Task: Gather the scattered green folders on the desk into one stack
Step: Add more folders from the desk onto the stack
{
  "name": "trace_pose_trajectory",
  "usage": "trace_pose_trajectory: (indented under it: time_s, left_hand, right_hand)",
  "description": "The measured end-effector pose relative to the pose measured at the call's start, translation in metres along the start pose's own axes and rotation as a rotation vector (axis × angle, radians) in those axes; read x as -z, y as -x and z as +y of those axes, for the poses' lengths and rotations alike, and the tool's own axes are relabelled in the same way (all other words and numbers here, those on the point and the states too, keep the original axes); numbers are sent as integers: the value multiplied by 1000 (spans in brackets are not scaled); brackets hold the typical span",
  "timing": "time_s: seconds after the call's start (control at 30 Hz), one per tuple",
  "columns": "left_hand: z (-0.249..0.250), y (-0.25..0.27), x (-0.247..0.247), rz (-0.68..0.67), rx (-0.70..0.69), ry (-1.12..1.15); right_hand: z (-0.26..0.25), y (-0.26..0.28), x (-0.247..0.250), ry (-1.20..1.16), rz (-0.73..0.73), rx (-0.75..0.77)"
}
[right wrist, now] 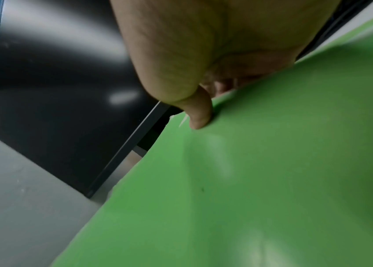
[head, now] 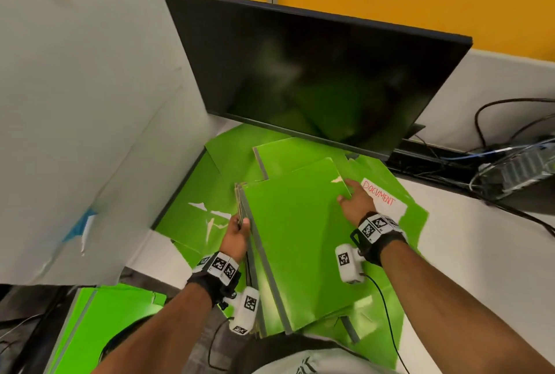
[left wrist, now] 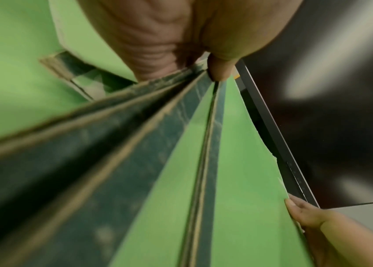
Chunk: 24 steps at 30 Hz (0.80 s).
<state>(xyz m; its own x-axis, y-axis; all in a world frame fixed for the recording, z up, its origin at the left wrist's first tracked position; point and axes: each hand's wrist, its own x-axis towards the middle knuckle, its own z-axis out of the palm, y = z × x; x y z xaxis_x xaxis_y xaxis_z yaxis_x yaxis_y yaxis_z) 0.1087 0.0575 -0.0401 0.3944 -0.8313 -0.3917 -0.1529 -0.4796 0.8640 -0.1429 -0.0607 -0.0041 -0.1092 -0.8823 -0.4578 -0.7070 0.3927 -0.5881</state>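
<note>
A stack of green folders (head: pixel 294 247) with grey spines lies tilted at the desk's middle, on top of other spread green folders. My left hand (head: pixel 240 223) grips the stack's left spine edge; in the left wrist view the thumb (left wrist: pixel 218 72) sits on the top cover, with several layered edges (left wrist: pixel 135 144) below. My right hand (head: pixel 348 193) pinches the right edge of the top folder (right wrist: pixel 272 180), thumb (right wrist: pixel 200 117) pressed on the cover. A folder with a white DOCUMENT label (head: pixel 381 196) lies under that hand. A torn folder (head: pixel 192 214) lies to the left.
A black monitor (head: pixel 315 73) leans over the far folders (head: pixel 240 145). A grey partition wall (head: pixel 90 103) closes the left side. Cables and a device (head: pixel 510 169) crowd the right rear. Another green folder (head: pixel 99 322) lies lower left, below the desk edge.
</note>
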Motion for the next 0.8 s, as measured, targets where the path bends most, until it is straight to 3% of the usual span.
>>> trace_pose_trajectory:
  time_s: [0.3,0.6,0.7,0.8]
  left_hand:
    - [-3,1,0,-11,48,66]
    - [-10,-5,-1,-11,92,93]
    - [-11,-6,0,-40,84,41]
    - [-13,-9,1,-55,82,-27]
  right_hand:
    - [9,-33,28,67,121,-125]
    - [0,-33,6,63,31,-183]
    - [8,-27,5,-37,24,-128]
    - [6,-22,5,-90,-77,-129]
